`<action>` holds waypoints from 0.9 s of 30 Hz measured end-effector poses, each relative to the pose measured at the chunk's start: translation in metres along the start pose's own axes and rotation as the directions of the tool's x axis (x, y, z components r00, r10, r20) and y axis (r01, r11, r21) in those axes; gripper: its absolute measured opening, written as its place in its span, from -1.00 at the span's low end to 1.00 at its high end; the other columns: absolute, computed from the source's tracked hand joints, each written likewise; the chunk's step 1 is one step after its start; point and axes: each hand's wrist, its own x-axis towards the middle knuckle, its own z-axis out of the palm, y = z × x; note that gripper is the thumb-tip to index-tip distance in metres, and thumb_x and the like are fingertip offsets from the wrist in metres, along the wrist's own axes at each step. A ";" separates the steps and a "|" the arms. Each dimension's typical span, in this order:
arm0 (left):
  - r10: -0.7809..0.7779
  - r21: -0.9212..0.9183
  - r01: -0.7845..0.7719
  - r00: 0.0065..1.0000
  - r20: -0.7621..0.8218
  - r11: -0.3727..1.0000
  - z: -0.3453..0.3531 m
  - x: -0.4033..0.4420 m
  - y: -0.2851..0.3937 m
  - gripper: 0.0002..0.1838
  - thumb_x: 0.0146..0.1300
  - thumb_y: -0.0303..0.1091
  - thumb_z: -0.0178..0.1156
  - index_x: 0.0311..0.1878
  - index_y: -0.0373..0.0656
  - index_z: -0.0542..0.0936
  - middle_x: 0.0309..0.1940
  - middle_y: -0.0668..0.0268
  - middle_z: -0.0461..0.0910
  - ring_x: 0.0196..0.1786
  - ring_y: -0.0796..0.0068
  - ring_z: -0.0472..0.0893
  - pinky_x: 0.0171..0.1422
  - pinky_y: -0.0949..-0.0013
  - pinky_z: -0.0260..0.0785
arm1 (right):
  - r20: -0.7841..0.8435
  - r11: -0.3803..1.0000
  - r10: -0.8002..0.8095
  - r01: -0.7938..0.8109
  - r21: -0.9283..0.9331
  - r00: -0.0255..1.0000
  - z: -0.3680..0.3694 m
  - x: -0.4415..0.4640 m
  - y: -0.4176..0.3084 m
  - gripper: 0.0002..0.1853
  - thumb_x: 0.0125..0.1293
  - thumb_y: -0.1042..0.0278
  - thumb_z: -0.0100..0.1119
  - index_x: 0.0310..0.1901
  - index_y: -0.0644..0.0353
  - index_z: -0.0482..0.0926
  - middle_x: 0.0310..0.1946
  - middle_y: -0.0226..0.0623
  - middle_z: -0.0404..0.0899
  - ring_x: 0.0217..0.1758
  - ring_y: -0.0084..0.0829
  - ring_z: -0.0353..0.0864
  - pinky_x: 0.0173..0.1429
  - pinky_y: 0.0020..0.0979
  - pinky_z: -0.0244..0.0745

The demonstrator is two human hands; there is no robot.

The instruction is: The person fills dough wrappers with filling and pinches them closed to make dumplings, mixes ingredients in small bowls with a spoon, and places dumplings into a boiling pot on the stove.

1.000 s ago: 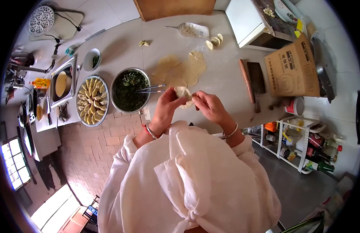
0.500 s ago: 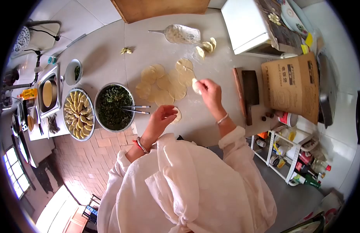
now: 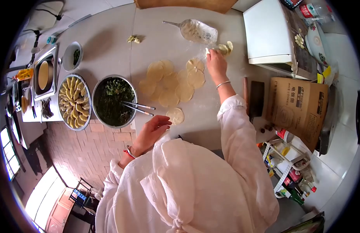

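My right hand [image 3: 216, 64] reaches to the back of the counter, its fingers closed on a folded dumpling [image 3: 207, 52], mostly hidden, beside other dumplings [image 3: 226, 48]. Near the front edge, my left hand [image 3: 153, 129] is bent with fingers apart, holding nothing. Just beyond its fingertips lies a single round wrapper [image 3: 175, 116]. Several flat wrappers [image 3: 169, 82] overlap in the middle. To the left stands a steel bowl of green filling [image 3: 114, 93] with chopsticks [image 3: 138, 108] resting in it. Farther left is a plate of dumplings [image 3: 74, 101].
A flour scoop [image 3: 198, 32] lies at the back. A rolling pin [image 3: 245, 93] and a cleaver [image 3: 257, 98] lie right of the wrappers, near a cardboard box [image 3: 298, 105]. A small bowl [image 3: 73, 55] and a steel sink [image 3: 45, 72] stand left.
My right hand has moved away from my left, up to the dumplings at the back, carrying the folded dumpling. My left hand has let go and drawn back toward the front edge. The view has shifted.
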 end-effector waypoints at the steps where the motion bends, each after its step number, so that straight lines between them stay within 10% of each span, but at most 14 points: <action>1: 0.027 0.022 -0.027 1.000 0.008 0.999 -0.001 0.000 -0.002 -0.67 0.37 -0.55 0.06 0.18 -0.34 0.43 0.03 0.19 0.58 0.07 0.48 0.56 0.23 0.42 0.41 | -0.005 1.000 0.016 -0.016 -0.007 1.000 -0.005 -0.003 -0.005 -0.82 0.32 0.25 0.16 -0.15 0.15 0.55 -0.23 -0.24 0.58 -0.13 -0.14 0.62 -0.13 -0.11 0.54; 8: 0.050 -0.107 -0.048 0.999 0.015 0.993 -0.014 -0.007 -0.021 -0.68 0.42 -0.52 0.03 0.20 -0.34 0.42 0.03 0.17 0.58 0.06 0.48 0.57 0.22 0.43 0.41 | 0.209 0.979 0.113 -0.145 0.146 0.971 -0.027 -0.086 -0.022 -0.79 0.29 0.19 0.20 -0.20 0.13 0.55 -0.27 -0.23 0.59 -0.28 -0.10 0.63 -0.20 -0.11 0.54; 14: 0.089 -0.079 -0.085 0.995 0.045 0.993 -0.007 -0.028 -0.024 -0.70 0.44 -0.46 0.03 0.19 -0.32 0.44 0.01 0.17 0.60 0.03 0.46 0.58 0.18 0.39 0.43 | -0.036 0.957 0.270 -0.264 0.124 0.962 0.000 -0.105 -0.036 -0.80 0.23 0.23 0.26 -0.29 0.18 0.55 -0.36 -0.16 0.61 -0.28 -0.06 0.63 -0.18 -0.09 0.54; 17: 0.102 -0.057 -0.100 0.994 0.034 0.993 -0.007 -0.035 -0.028 -0.70 0.45 -0.45 0.02 0.18 -0.32 0.44 0.00 0.18 0.61 0.02 0.45 0.59 0.15 0.37 0.44 | 0.163 0.920 0.336 -0.360 0.154 0.928 0.000 -0.095 -0.044 -0.86 0.21 0.32 0.24 -0.29 0.17 0.53 -0.35 -0.14 0.63 -0.26 -0.05 0.64 -0.17 -0.07 0.53; 26: 0.062 -0.158 -0.059 0.998 0.017 0.986 0.000 -0.044 -0.036 -0.71 0.46 -0.41 0.00 0.16 -0.31 0.47 -0.01 0.20 0.61 0.01 0.45 0.59 0.16 0.39 0.44 | -0.033 0.927 0.064 -0.047 0.373 0.997 -0.032 -0.115 -0.057 -0.87 0.19 0.49 0.14 -0.23 0.18 0.62 -0.34 -0.13 0.67 -0.22 -0.04 0.65 -0.14 -0.14 0.55; 27: 0.044 -0.180 -0.038 0.999 0.030 0.983 0.001 -0.039 -0.039 -0.70 0.46 -0.40 0.00 0.17 -0.31 0.47 -0.02 0.20 0.61 0.01 0.45 0.59 0.16 0.39 0.44 | -0.043 0.893 0.090 -0.061 0.445 0.995 -0.017 -0.120 -0.035 -0.87 0.20 0.47 0.20 -0.21 0.24 0.63 -0.44 -0.20 0.67 -0.40 -0.27 0.68 -0.32 -0.30 0.56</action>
